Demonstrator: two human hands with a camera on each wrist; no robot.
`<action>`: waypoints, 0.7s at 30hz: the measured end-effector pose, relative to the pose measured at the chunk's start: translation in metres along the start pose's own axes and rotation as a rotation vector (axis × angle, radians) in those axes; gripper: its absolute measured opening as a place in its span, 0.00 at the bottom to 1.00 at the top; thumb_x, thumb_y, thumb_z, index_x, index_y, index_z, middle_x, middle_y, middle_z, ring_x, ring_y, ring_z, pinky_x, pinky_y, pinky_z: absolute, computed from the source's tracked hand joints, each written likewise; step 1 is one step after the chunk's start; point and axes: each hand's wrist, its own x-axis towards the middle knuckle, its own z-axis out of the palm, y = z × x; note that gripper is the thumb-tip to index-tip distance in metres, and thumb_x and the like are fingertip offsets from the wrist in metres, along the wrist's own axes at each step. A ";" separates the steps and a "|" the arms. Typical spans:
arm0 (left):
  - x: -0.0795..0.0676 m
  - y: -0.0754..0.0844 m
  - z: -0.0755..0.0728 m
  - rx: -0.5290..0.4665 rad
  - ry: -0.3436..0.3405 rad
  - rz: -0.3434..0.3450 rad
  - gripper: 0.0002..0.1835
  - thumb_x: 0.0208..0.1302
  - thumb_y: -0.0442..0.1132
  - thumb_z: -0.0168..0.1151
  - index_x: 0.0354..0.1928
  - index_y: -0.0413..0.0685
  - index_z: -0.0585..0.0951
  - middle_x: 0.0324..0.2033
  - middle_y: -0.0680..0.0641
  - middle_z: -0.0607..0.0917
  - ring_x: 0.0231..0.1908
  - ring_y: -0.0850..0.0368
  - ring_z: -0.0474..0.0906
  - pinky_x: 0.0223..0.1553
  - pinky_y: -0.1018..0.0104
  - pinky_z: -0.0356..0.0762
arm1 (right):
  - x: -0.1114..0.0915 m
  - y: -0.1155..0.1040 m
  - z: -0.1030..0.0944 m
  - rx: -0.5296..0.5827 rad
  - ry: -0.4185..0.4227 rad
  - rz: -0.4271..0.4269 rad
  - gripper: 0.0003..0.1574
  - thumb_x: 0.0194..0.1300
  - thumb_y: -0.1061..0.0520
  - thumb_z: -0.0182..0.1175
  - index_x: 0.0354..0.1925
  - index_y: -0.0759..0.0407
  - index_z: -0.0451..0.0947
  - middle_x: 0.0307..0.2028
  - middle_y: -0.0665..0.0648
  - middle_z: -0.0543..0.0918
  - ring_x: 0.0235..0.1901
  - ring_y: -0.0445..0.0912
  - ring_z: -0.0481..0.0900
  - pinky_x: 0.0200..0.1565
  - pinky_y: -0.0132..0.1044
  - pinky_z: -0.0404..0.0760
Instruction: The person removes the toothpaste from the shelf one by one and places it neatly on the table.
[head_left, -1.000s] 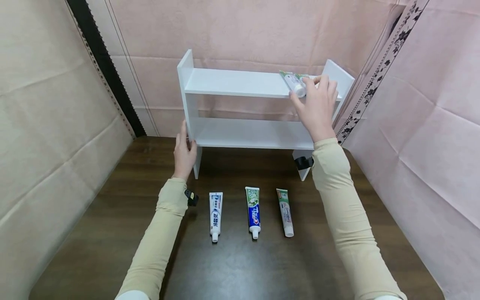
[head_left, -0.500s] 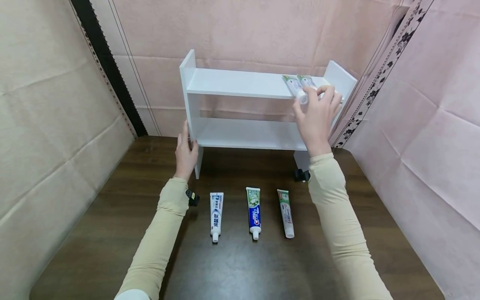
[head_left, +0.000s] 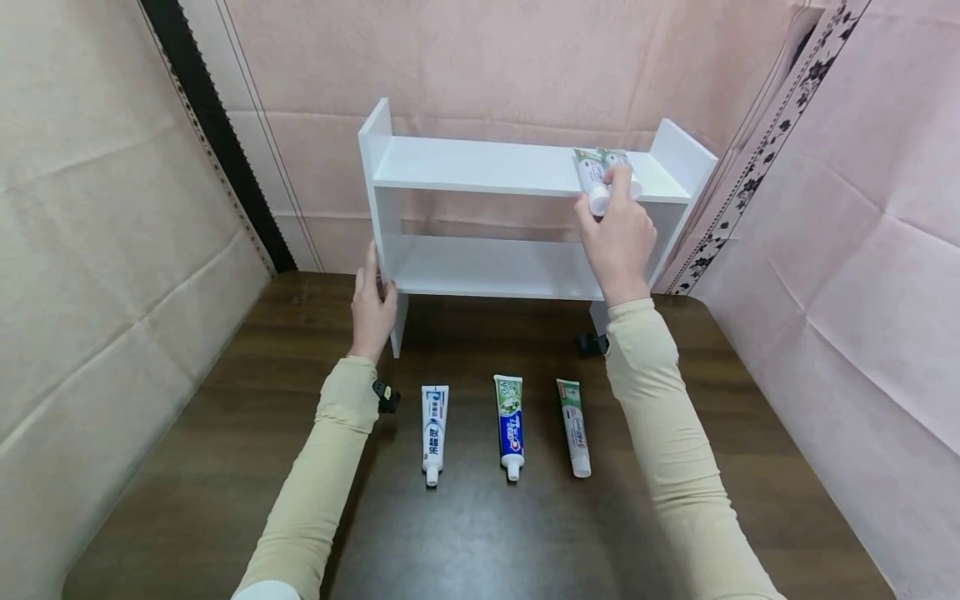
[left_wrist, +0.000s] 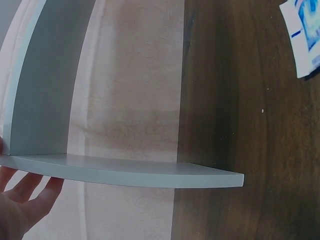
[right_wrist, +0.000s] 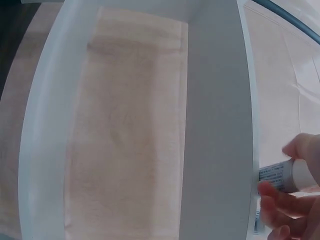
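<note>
A white two-tier shelf (head_left: 495,267) stands at the back of the table. My left hand (head_left: 372,312) holds its left side panel, the fingers along the outer face in the left wrist view and the thumb on the other side. At the top board's right end lie two toothpaste tubes side by side, caps toward me. My right hand (head_left: 621,242) pinches the left toothpaste tube (head_left: 591,173) near its white cap; the right toothpaste tube (head_left: 617,157) is partly hidden by the index finger. In the right wrist view, thumb and fingers hold the tube (right_wrist: 275,176) past the board's edge.
On the dark wooden table (head_left: 480,542) in front of the shelf lie a white-and-blue toothpaste tube (head_left: 434,429), a green-and-blue toothpaste tube (head_left: 511,425) and a smaller green-and-white tube (head_left: 574,427). Pale cloth walls (head_left: 847,275) enclose the back and sides.
My right hand has come slightly down toward the front, and the left tube has shifted right and straightened beside the other one. My left hand has stayed on the side panel.
</note>
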 end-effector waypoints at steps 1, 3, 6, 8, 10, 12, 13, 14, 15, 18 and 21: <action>0.000 0.000 0.000 -0.001 0.000 -0.002 0.37 0.64 0.35 0.47 0.67 0.75 0.46 0.51 0.41 0.67 0.48 0.47 0.72 0.47 0.51 0.74 | 0.000 0.000 0.000 0.005 0.002 0.002 0.22 0.59 0.43 0.47 0.47 0.54 0.62 0.28 0.67 0.81 0.25 0.58 0.76 0.27 0.51 0.71; -0.001 0.000 0.001 0.000 -0.002 -0.004 0.37 0.64 0.35 0.48 0.67 0.77 0.46 0.51 0.41 0.67 0.48 0.48 0.71 0.47 0.51 0.74 | 0.000 0.001 0.001 0.027 0.005 0.005 0.21 0.60 0.46 0.46 0.47 0.55 0.61 0.29 0.67 0.82 0.25 0.58 0.76 0.27 0.50 0.70; -0.001 0.001 0.001 -0.002 -0.001 -0.006 0.37 0.64 0.35 0.48 0.66 0.78 0.46 0.51 0.41 0.67 0.49 0.48 0.71 0.48 0.51 0.74 | -0.002 0.004 0.002 0.070 0.002 0.015 0.21 0.60 0.47 0.45 0.48 0.57 0.60 0.32 0.66 0.82 0.27 0.57 0.76 0.27 0.48 0.69; 0.000 0.001 0.001 0.003 -0.002 -0.007 0.38 0.64 0.36 0.48 0.65 0.81 0.45 0.52 0.41 0.67 0.49 0.48 0.71 0.49 0.51 0.74 | -0.004 0.007 0.003 0.098 0.002 0.023 0.21 0.60 0.48 0.46 0.48 0.57 0.60 0.35 0.66 0.81 0.28 0.56 0.75 0.28 0.46 0.69; 0.000 0.001 0.001 0.006 -0.004 -0.008 0.38 0.64 0.36 0.48 0.65 0.82 0.44 0.52 0.41 0.67 0.49 0.48 0.71 0.49 0.51 0.73 | -0.007 0.010 0.004 0.119 0.008 0.026 0.21 0.59 0.48 0.46 0.47 0.57 0.59 0.36 0.66 0.81 0.28 0.56 0.75 0.27 0.45 0.68; 0.000 0.000 0.001 0.008 -0.003 -0.005 0.38 0.64 0.36 0.48 0.65 0.82 0.44 0.51 0.41 0.67 0.48 0.48 0.71 0.48 0.51 0.74 | -0.010 0.012 0.005 0.136 0.022 0.022 0.20 0.59 0.49 0.47 0.47 0.57 0.59 0.36 0.67 0.81 0.28 0.57 0.75 0.27 0.45 0.68; 0.000 0.000 0.001 0.009 -0.002 -0.004 0.38 0.64 0.36 0.47 0.65 0.82 0.44 0.51 0.41 0.67 0.48 0.47 0.72 0.47 0.51 0.74 | -0.012 0.013 0.005 0.145 0.028 0.019 0.20 0.59 0.50 0.47 0.47 0.57 0.60 0.36 0.67 0.81 0.28 0.57 0.75 0.27 0.46 0.68; 0.000 -0.001 0.001 0.008 -0.001 -0.003 0.38 0.64 0.36 0.47 0.65 0.82 0.45 0.51 0.41 0.67 0.48 0.47 0.72 0.47 0.51 0.74 | -0.014 0.014 0.005 0.150 0.037 0.014 0.20 0.58 0.50 0.48 0.47 0.58 0.60 0.35 0.67 0.81 0.28 0.57 0.74 0.27 0.46 0.68; 0.000 -0.001 0.001 0.005 0.002 0.000 0.38 0.64 0.36 0.47 0.65 0.82 0.45 0.51 0.41 0.67 0.47 0.47 0.72 0.46 0.51 0.74 | -0.016 0.014 0.004 0.158 0.043 0.011 0.20 0.58 0.51 0.48 0.46 0.58 0.60 0.35 0.67 0.81 0.27 0.57 0.74 0.27 0.46 0.67; 0.000 -0.001 0.001 -0.001 0.010 0.010 0.37 0.64 0.35 0.46 0.66 0.80 0.45 0.50 0.40 0.67 0.47 0.46 0.73 0.46 0.50 0.74 | -0.021 0.017 0.002 0.182 0.049 0.007 0.21 0.57 0.51 0.50 0.47 0.58 0.60 0.35 0.68 0.81 0.28 0.57 0.74 0.27 0.46 0.67; 0.000 -0.002 0.002 -0.003 0.014 0.018 0.36 0.64 0.35 0.46 0.66 0.78 0.46 0.50 0.40 0.67 0.48 0.46 0.72 0.47 0.50 0.74 | -0.028 0.020 -0.001 0.210 0.037 0.009 0.21 0.58 0.51 0.51 0.47 0.59 0.60 0.36 0.68 0.81 0.28 0.57 0.75 0.26 0.44 0.66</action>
